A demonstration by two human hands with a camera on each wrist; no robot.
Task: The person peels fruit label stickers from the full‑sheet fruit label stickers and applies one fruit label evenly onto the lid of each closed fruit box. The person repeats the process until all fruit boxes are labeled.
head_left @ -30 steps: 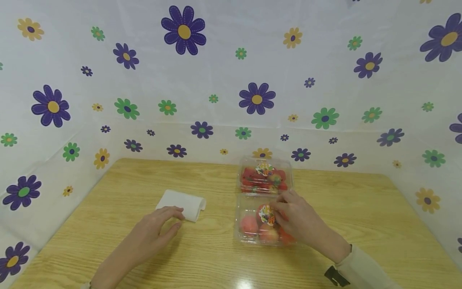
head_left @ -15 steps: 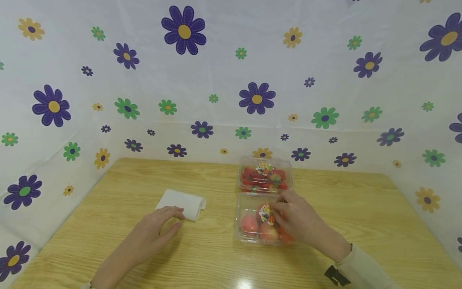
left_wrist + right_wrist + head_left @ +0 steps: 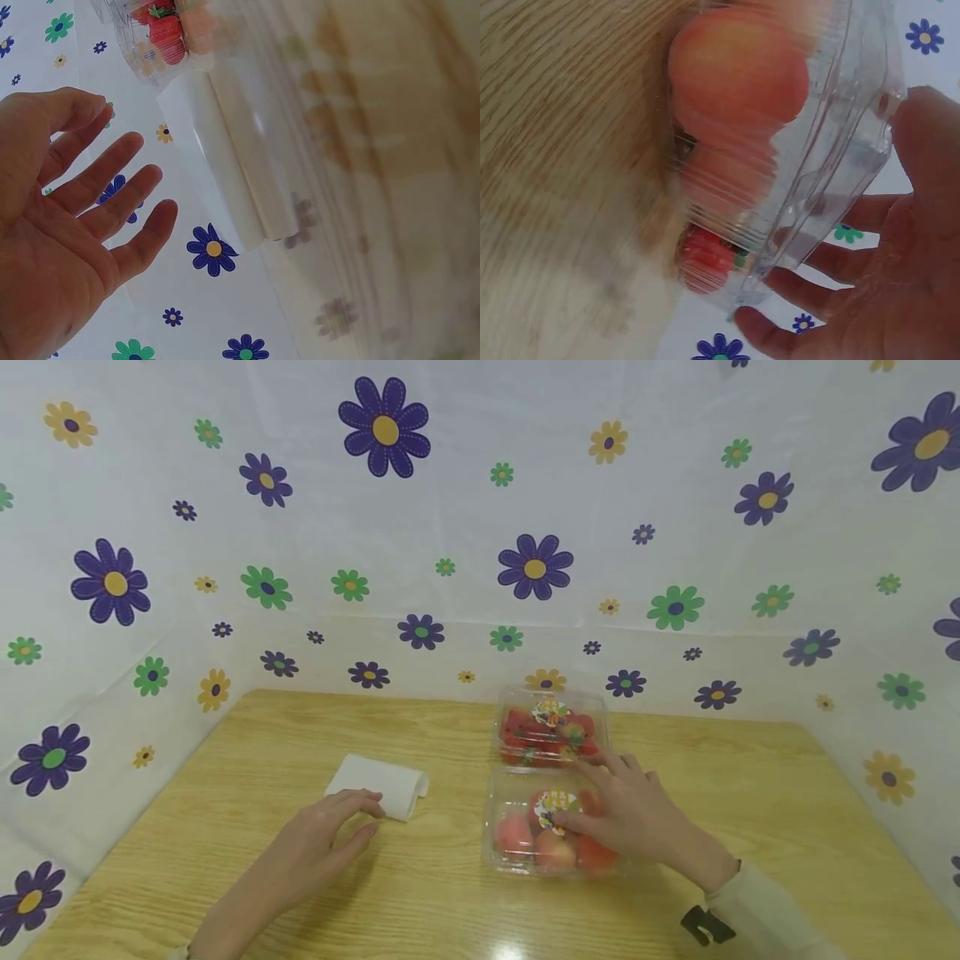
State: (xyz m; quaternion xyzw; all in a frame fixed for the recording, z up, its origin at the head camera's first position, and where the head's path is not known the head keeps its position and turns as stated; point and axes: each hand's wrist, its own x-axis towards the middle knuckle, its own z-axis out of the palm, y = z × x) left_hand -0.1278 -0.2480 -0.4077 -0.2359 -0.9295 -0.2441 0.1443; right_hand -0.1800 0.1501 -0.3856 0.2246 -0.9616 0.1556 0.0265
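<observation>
A clear plastic clamshell box (image 3: 512, 783) of reddish-yellow apples (image 3: 557, 850) stands on the table, with a round fruit sticker (image 3: 551, 806) on its lid. My right hand (image 3: 645, 822) lies over the box's right part, thumb on the sticker and fingers spread toward its far edge. In the right wrist view the thumb (image 3: 922, 127) is at the lid's rim and the fingers stretch past the side. My left hand (image 3: 318, 839) holds nothing, fingers loosely bent beside a white sheet (image 3: 382, 782) with a curled end. The left wrist view shows that sheet (image 3: 217, 157) beyond the fingers.
Just behind the apples, a second clear box (image 3: 510, 700) holds strawberries (image 3: 517, 727) and carries a similar sticker (image 3: 550, 713). The wood-grain table (image 3: 420, 885) is enclosed at the back and sides by a white cloth (image 3: 457, 510) with a flower print.
My right hand has let go of its pinch at the sticker's edge and spread its fingers. The apple box has shifted slightly left and nearer. My left hand stays put.
</observation>
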